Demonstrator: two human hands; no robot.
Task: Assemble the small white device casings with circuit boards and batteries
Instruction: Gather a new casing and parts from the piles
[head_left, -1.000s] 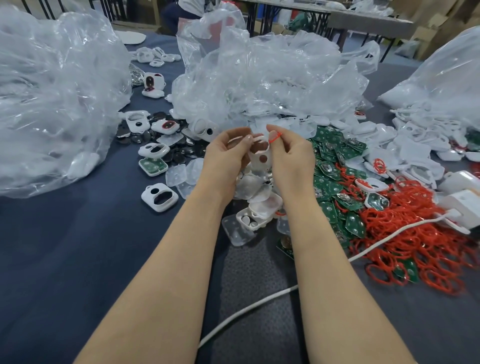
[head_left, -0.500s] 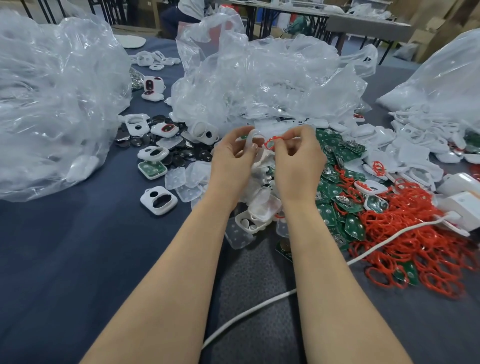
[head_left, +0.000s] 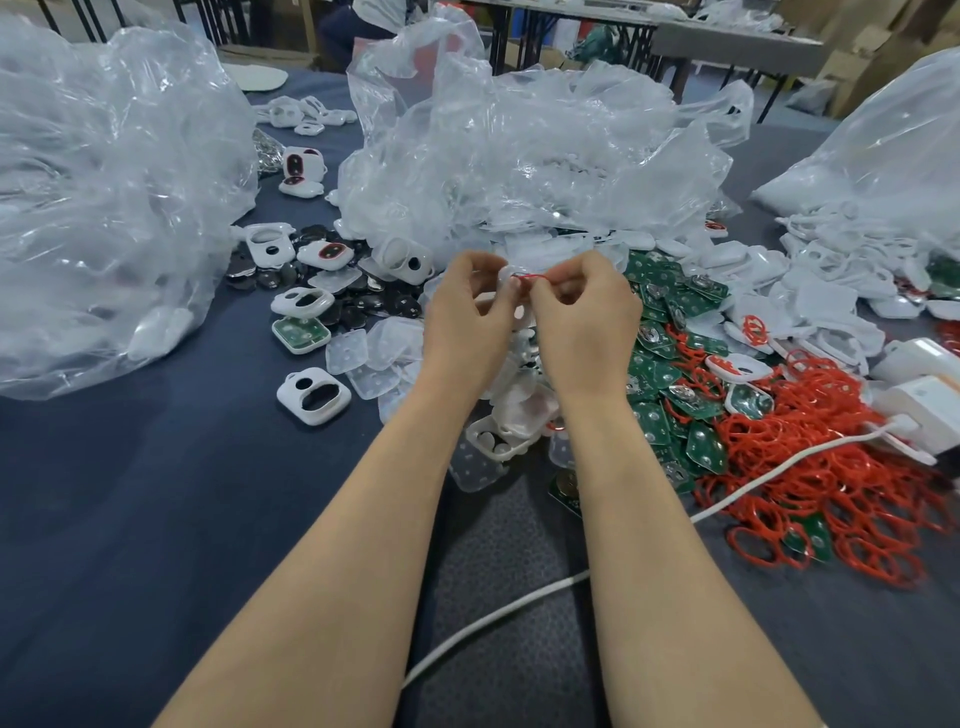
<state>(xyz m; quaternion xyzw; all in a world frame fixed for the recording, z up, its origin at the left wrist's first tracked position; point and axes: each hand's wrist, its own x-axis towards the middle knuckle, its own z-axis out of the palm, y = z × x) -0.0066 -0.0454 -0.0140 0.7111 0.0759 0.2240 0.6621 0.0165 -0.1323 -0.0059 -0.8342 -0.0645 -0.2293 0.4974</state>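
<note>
My left hand (head_left: 467, 317) grips a small white casing (head_left: 508, 274) held up above the table. My right hand (head_left: 582, 317) pinches a thin red ring (head_left: 532, 277) against the casing's top edge. The casing is mostly hidden behind my fingers. Green circuit boards (head_left: 670, 332) lie in a heap just right of my hands. Loose red rings (head_left: 831, 467) pile up further right. White casings (head_left: 313, 396) with two openings lie to the left, near dark round batteries (head_left: 363, 306).
Big clear plastic bags (head_left: 104, 208) bulge at the left, centre back and right. Translucent square covers (head_left: 358, 358) lie under my wrists. A white cable (head_left: 498, 613) crosses the dark blue tablecloth toward a white box (head_left: 924, 400) at the right edge.
Both hands lifted slightly and drew together, and the red ring came to lie along the top of the casing.
</note>
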